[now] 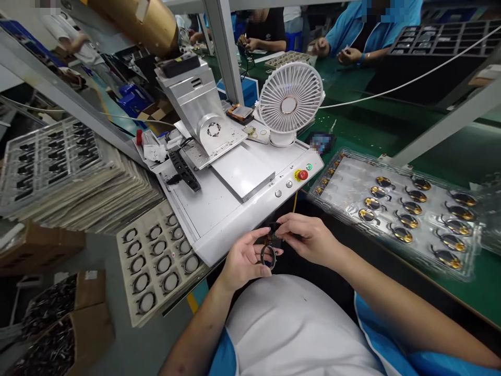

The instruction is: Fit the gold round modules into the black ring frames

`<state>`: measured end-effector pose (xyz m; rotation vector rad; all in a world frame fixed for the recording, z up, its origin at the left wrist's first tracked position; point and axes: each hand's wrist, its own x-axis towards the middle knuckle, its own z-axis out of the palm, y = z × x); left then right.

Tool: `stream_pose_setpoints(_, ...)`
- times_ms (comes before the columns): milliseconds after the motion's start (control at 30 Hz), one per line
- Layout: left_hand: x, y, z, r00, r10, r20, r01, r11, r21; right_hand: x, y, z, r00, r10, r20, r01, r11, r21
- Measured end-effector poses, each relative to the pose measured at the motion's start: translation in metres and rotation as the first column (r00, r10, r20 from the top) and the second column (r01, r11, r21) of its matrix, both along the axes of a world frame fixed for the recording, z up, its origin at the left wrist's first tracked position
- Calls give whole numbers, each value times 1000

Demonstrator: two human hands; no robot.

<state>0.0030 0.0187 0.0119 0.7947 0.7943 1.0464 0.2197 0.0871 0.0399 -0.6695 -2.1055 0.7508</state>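
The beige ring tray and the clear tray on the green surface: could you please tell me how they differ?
The beige ring tray is opaque; the clear tray is see-through. The beige one holds dark rings, the clear one gold-coloured discs. The beige tray looks full; the clear tray has empty pockets at its left end. Both lie flat with small round parts in rows.
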Motion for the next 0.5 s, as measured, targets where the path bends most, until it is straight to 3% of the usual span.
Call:
stream_pose_setpoints(133,-2,3,-5,997,78,12,-78,997,3,-4,16,6,1000,-10,7,10,1000,-14)
stream_pose_setpoints(200,-3,4,-5,991,131,20,-131,991,12,-10,39,11,992,-120,-49,111,981,-161)
stream_pose_setpoints(267,-2,4,-3,988,154,14,-154,987,34,-19,70,17,962,-256,-91,195,885,-423)
stream_pose_setpoints(333,-1,2,0,989,150,-6,-149,987,64,-29,101,23,933,-351,-83,221,738,-638)
stream_pose_setpoints(433,-2,-5,0,987,151,-51,-144,982,123,-38,129,31,910,-415,16,284,594,-753)
stream_pose_setpoints(500,-5,-13,-1,979,184,-92,-164,968,190,-37,129,30,874,-479,86,386,575,-721)
